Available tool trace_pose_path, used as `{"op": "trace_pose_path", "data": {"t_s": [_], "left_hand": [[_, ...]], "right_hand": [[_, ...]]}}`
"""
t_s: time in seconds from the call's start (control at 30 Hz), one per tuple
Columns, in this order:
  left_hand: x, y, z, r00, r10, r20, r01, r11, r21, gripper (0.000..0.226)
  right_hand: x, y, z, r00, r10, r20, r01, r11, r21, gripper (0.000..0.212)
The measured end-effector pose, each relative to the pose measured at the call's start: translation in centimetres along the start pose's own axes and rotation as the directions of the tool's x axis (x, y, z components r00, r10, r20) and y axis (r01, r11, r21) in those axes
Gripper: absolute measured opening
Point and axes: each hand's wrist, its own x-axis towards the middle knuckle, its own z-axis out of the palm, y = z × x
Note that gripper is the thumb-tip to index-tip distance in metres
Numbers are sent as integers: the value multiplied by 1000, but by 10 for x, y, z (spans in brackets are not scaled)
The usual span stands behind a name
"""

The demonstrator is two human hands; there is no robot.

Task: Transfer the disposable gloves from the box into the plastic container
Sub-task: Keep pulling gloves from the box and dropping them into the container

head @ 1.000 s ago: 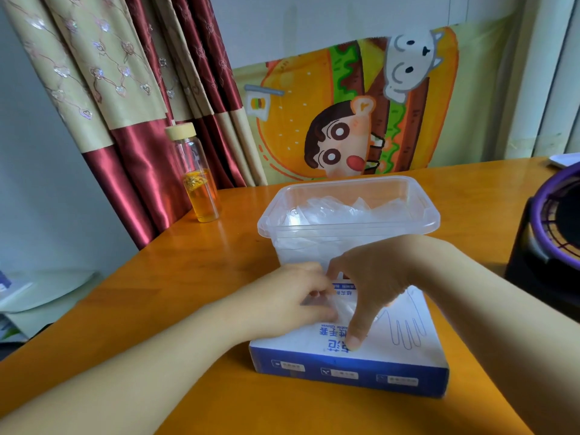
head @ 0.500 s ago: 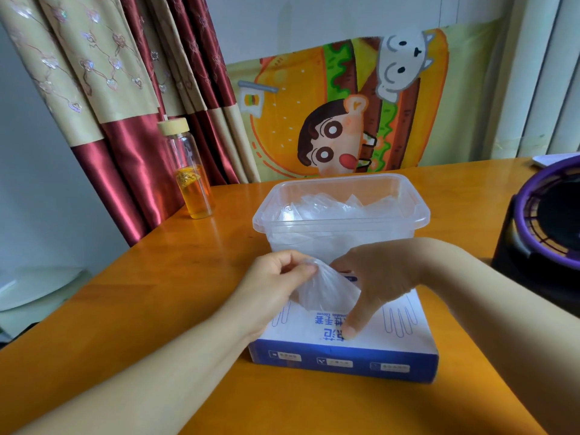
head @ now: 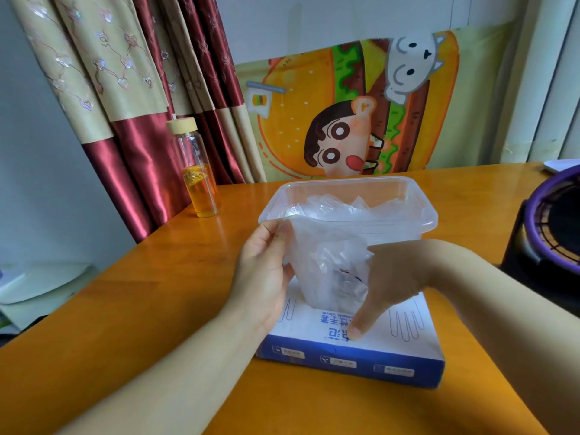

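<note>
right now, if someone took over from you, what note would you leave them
Left hand: pinches a clear glove by its top edge, raised over the box, its lower end at the box top.
Right hand: thumb presses the box top; fingers hidden behind the glove.
Done: several gloves lie in the plastic container behind the box.
Left: drop this glove in the container, then pull the rest.

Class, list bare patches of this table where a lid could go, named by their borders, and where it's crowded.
The table is bare between the bottle and the plastic container, and along the near edge before the glove box. Crowded: centre, where left hand, right hand and glove meet.
</note>
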Motion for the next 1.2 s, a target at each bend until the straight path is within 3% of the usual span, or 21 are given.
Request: {"op": "trace_pose_path", "data": {"t_s": [0.17,0.3,0.37,0.43,0.5,0.57,0.67,0.8,0.9,0.97,1.1,1.2], "left_hand": [[6,6,-3,997,-73,-4,73,994,76,17],[10,10,-11,986,-164,37,155,971,181,21],[8,10,-11,983,-170,74,150,964,219,24],[5,12,-8,981,-162,108,134,964,228,23],[3,14,-7,983,-148,106,122,969,215,26],[3,14,-9,987,-137,80,119,973,198,30],[4,15,-10,990,-128,50,117,976,185,24],[2,19,-13,995,-75,62,60,973,223,26],[2,22,-14,998,17,54,-35,936,350,24],[5,24,-13,998,52,43,-65,906,417,11],[5,25,-10,993,81,82,-111,860,497,17],[3,28,-8,992,64,108,-110,861,497,20]], "right_hand": [[-2,3,-5,994,-70,-81,64,995,-72,70],[-20,5,-25,953,-119,-279,136,990,42,76],[-28,3,-30,890,-123,-440,159,986,45,71],[-30,-1,-31,779,-177,-601,222,975,0,53],[-26,-1,-33,682,-207,-701,244,969,-49,38],[-25,2,-35,619,-190,-762,277,961,-15,40],[-28,6,-38,590,-217,-778,331,943,-12,19],[-36,14,-42,672,-235,-702,272,960,-61,29],[-50,14,-50,591,-213,-778,349,937,9,19],[-59,8,-51,545,-230,-806,416,909,22,16],[-56,-5,-44,531,-342,-775,482,874,-55,22],[-43,-8,-38,537,-396,-745,476,871,-120,12]]}}
